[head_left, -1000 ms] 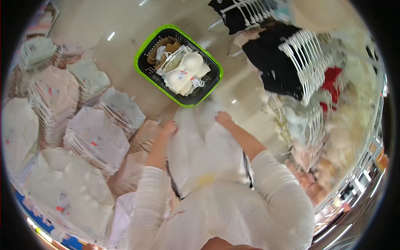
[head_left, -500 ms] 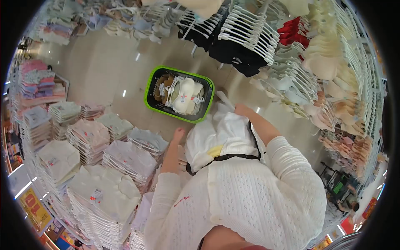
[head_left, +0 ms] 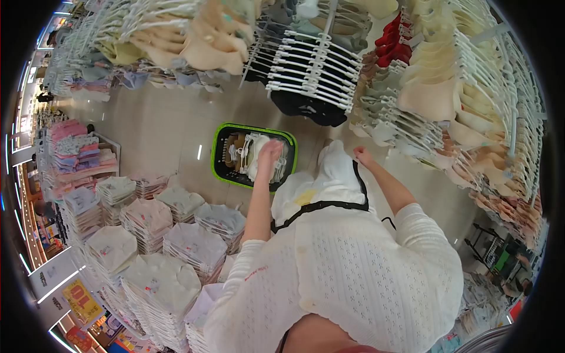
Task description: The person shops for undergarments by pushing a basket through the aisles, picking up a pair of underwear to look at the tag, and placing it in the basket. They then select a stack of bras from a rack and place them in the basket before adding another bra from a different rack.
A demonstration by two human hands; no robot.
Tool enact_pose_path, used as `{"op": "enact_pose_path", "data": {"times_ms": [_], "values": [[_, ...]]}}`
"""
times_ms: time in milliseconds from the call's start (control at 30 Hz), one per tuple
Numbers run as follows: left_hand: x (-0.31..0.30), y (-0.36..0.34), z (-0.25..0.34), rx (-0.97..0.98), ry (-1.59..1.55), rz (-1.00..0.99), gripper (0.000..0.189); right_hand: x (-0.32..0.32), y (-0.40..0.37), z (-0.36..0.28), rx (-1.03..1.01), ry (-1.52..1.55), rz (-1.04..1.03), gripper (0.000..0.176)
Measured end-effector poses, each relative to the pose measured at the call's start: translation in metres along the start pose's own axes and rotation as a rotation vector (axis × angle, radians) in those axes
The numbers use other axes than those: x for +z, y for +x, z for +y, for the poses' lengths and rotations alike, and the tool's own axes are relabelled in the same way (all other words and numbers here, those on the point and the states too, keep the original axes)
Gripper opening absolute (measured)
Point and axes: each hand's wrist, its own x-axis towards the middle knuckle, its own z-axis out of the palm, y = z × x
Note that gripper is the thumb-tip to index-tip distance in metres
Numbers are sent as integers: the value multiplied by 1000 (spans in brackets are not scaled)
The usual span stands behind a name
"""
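My left hand [head_left: 269, 152] is over the right half of a black basket with a green rim [head_left: 218, 154]. Its fingers are curled, and what they hold, if anything, is hidden. Under and beside it in the basket lie pale garments on white hangers [head_left: 252, 154], with brown ones [head_left: 236, 147] at the left. To the right of the basket, my right hand [head_left: 363, 156] has its fingers closed beside the upper end of the black trim on my white lower garment [head_left: 338, 179]. I cannot make out whether it grips anything.
Black garments [head_left: 309, 108] hang from a rack ahead. Beige and cream bras [head_left: 432, 97] hang at the right, red ones [head_left: 393, 44] further back. Stacked pale garments [head_left: 162, 279] fill the left side. A yellow sign [head_left: 82, 300] stands at the lower left.
My left hand has moved forward and right, from beside the basket to above it. My right hand has shifted slightly right. The view has turned, so the racks and the basket sit differently.
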Motion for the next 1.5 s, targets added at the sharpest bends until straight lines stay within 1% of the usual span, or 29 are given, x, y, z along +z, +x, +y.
{"op": "enact_pose_path", "data": {"times_ms": [33,67,100,167,233,267,300,333,400,500,533,600,633,700,733,800,833,900,1033,1100,1133,1200,1300,1333,1367,1400,1433,1500], "values": [[24,11,17,26,-108,-71,41,-7,8,2,2,6,-3,21],[45,19,30,50,-217,-140,44,-14,14,2,13,136,1,21],[64,28,41,47,-213,-135,44,-21,21,1,23,265,6,22],[96,43,59,63,-396,-256,46,-43,25,-21,51,293,-39,21],[120,54,71,15,-435,-224,46,-57,26,-31,91,316,-96,21],[130,59,76,-24,-475,-206,46,-63,31,-35,80,232,-206,22],[137,65,77,-25,-476,-196,46,-68,33,-40,66,148,-314,23],[143,70,78,-16,-514,-226,44,-72,34,-45,66,146,-324,23],[155,72,81,-21,-585,-261,39,-77,30,-58,-101,131,-366,24],[162,78,77,23,-555,-245,35,-87,16,-90,-71,205,-354,24],[162,80,77,21,-557,-237,30,-89,11,-98,-67,208,-363,24],[160,82,78,16,-528,-233,29,-96,7,-117,-250,282,-344,22],[160,81,79,12,-501,-234,27,-99,3,-129,-247,285,-345,22],[161,78,81,-18,-510,-222,27,-106,-8,-154,-276,420,-371,21],[163,76,84,-19,-477,-206,28,-111,-15,-166,-269,420,-371,21],[164,74,88,-20,-434,-202,30,-121,-26,-192,-349,423,-390,21],[167,72,91,-22,-434,-203,30,-126,-31,-204,-348,424,-388,21],[169,65,95,-41,-418,-217,40,-132,-43,-223,-324,443,-354,17],[165,66,100,-58,-408,-281,41,-137,-48,-245,-344,442,-307,15],[163,67,104,-88,-420,-299,41,-136,-49,-258,-377,363,-194,14],[163,68,106,-96,-402,-298,41,-136,-50,-264,-374,367,-189,14],[164,68,109,-106,-402,-320,41,-137,-51,-275,-463,353,-139,14],[170,70,114,-106,-416,-350,40,-136,-51,-286,-513,350,-82,15],[173,71,114,-96,-444,-324,40,-135,-49,-288,-512,352,-74,15],[174,70,114,-87,-470,-297,41,-134,-47,-289,-538,335,-15,14],[173,72,113,-73,-458,-318,44,-133,-47,-293,-562,318,46,14],[172,73,113,-80,-451,-325,44,-133,-48,-296,-556,323,56,14],[172,76,109,-77,-386,-327,47,-136,-49,-304,-591,226,37,14]]}}
